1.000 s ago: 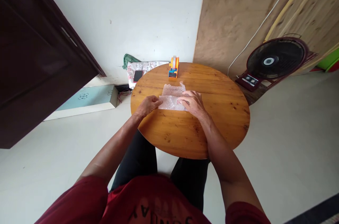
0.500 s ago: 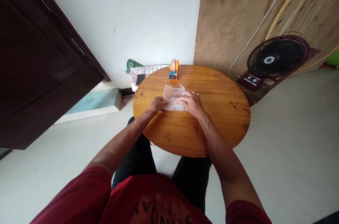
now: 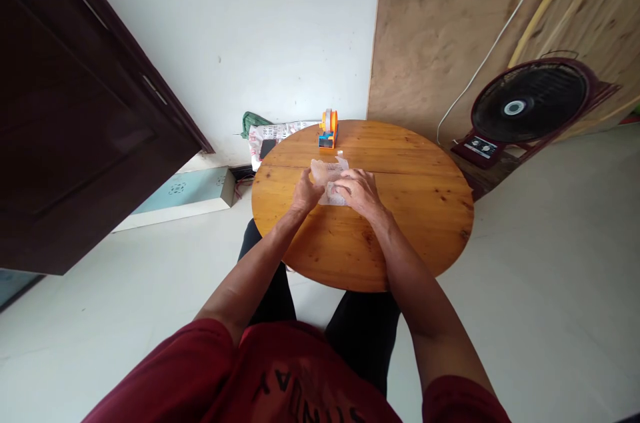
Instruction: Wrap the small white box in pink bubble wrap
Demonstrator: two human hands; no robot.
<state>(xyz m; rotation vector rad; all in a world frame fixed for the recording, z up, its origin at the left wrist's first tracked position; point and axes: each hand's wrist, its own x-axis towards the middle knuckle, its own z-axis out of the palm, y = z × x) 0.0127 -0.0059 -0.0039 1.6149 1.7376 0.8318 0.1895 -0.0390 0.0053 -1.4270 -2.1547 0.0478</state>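
A piece of clear bubble wrap lies on the round wooden table, partly folded over, its top corner ragged. My left hand grips its left side, thumb on top and the fingers behind. On the right side, my right hand has its curled fingers closed on the folded part. Whether anything lies inside the fold, I cannot tell. Beyond the wrap stands an orange and blue tape dispenser with a roll of tape. A small white scrap lies just in front of it.
A dark red fan stands right of the table by the wooden panel. Behind the table's left edge are a printed white sack and a dark green bundle. A pale blue box lies on the floor near the dark door.
My left hand has moved up along the left side of the bubble wrap and turned inward. My right hand stays on the fold. The white scrap shows by the dispenser now.
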